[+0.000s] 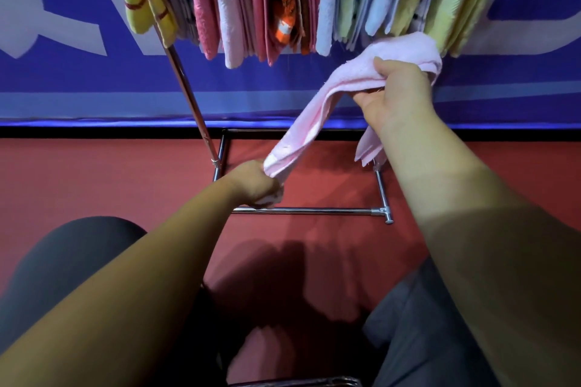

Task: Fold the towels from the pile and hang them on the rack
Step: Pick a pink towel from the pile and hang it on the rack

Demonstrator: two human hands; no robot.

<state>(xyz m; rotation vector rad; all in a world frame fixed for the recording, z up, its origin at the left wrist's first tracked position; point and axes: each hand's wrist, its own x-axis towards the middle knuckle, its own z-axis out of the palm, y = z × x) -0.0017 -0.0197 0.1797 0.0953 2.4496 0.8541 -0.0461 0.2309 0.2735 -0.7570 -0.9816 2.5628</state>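
Note:
A pale pink towel [323,104] stretches diagonally between my two hands, in front of the rack. My left hand [256,185] grips its lower end, low and near the rack's base bar. My right hand [397,89] holds the upper end, raised just under the hanging towels. The metal rack [188,94] carries several folded towels [270,0] side by side: yellow striped, pink, white, orange, light blue and pale yellow. The rack's top bar is out of view.
The rack's chrome base frame [314,210] lies on the red floor [94,176]. A blue and white banner wall [78,78] stands right behind the rack. My knees in grey trousers [63,261] sit at the bottom of the view.

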